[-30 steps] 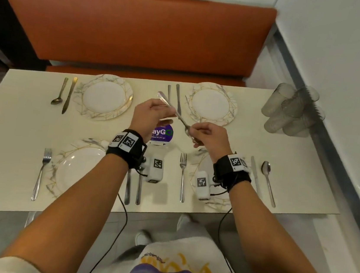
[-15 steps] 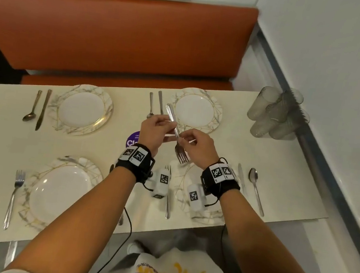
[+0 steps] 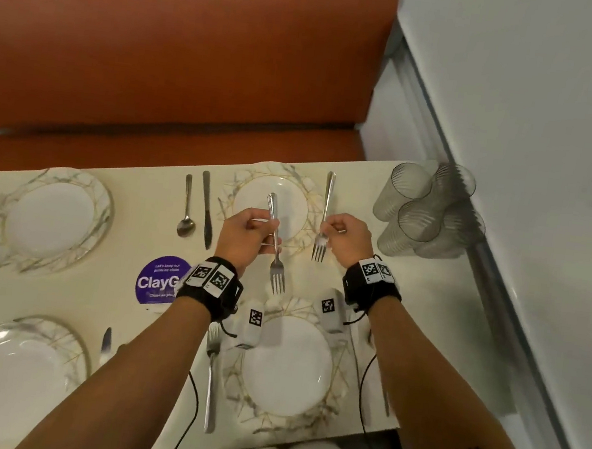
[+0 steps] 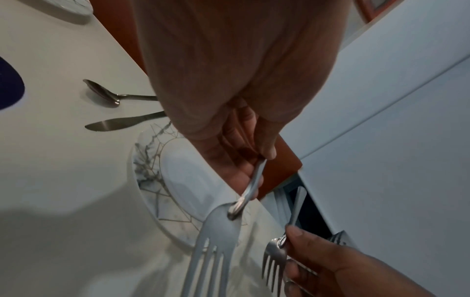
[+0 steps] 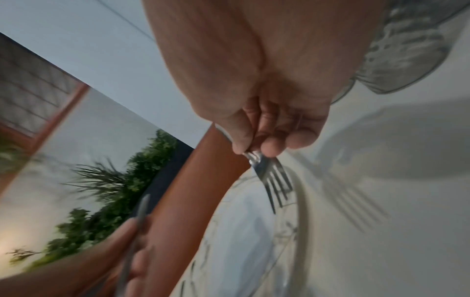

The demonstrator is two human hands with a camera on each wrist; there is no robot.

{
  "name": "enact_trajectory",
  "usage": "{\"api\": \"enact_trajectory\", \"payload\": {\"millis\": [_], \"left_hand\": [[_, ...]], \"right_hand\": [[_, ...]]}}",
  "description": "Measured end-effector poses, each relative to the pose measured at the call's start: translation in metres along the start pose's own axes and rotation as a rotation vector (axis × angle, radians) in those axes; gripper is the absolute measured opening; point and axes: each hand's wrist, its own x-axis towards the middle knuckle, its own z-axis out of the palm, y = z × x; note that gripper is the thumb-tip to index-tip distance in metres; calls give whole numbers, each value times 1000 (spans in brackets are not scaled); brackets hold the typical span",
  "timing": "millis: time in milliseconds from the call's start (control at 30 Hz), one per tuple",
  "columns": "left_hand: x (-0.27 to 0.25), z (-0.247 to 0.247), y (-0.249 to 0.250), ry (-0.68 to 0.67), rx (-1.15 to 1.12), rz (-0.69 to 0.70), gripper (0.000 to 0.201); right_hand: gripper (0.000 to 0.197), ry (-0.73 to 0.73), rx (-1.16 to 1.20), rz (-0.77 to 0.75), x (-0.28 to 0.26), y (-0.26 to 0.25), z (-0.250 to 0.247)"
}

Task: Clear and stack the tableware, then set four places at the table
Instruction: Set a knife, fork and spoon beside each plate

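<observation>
While both hands hover over the far right plate point(image 3: 271, 199), the left hand point(image 3: 244, 235) pinches one fork point(image 3: 276, 248) by its handle, prongs pointing back toward the person, and the right hand point(image 3: 347, 238) pinches a second fork point(image 3: 323, 224) near its neck just off the plate's right edge. Both forks are up off the table point(image 3: 425, 315), apart from each other. Four glasses point(image 3: 426, 210) sit bunched in the far right corner, and a spoon point(image 3: 187, 211) and knife point(image 3: 207, 209) lie left of that plate.

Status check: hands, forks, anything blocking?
Left hand holds a fork, right hand another fork, both over the far right plate. Nothing blocking.
</observation>
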Motion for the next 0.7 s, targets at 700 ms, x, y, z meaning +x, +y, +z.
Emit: {"api": "enact_trajectory", "payload": {"millis": [700], "left_hand": [[43,13,-16,88,-3,-80,10]], "right_hand": [[7,15,-152,155,125,26,16]]}}
